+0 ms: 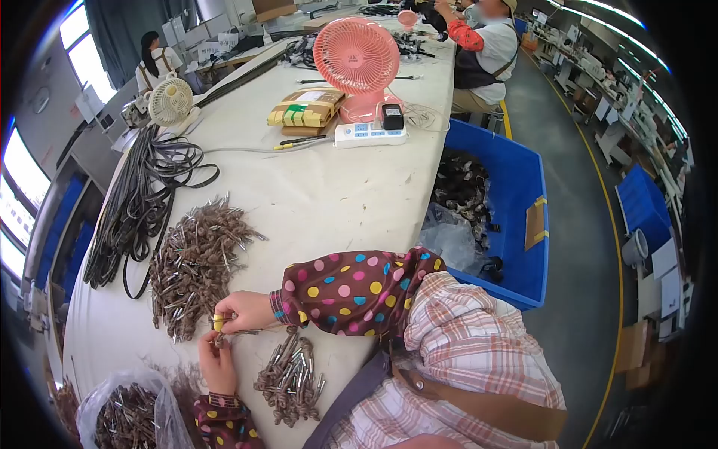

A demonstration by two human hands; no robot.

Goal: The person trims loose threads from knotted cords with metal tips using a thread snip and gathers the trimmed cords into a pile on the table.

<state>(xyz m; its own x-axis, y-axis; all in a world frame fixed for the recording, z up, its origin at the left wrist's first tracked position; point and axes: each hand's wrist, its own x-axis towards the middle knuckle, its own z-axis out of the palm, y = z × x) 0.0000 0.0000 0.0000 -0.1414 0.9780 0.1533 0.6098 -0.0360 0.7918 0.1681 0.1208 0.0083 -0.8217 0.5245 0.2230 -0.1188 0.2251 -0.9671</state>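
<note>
My right hand (245,311), in a polka-dot sleeve, is closed in a pinch at the edge of a large pile of brown knotted cords with metal tips (196,262). A small yellow piece (218,322) shows at its fingertips, and a thin dark shaft sticks out below the palm; what kind of thing this is I cannot tell. Just below, my left hand (217,365) pinches a brown knotted cord (220,340), close to the right fingertips. A smaller bunch of knotted cords (290,378) lies beside both hands, nearer my body.
A clear plastic bag of cords (127,411) stands at the lower left. Black straps (138,202) lie beyond the pile. Farther along are a pink fan (357,60), a power strip (370,135) and a wrapped package (307,108). A blue bin (516,217) stands beside the table; co-workers sit farther off.
</note>
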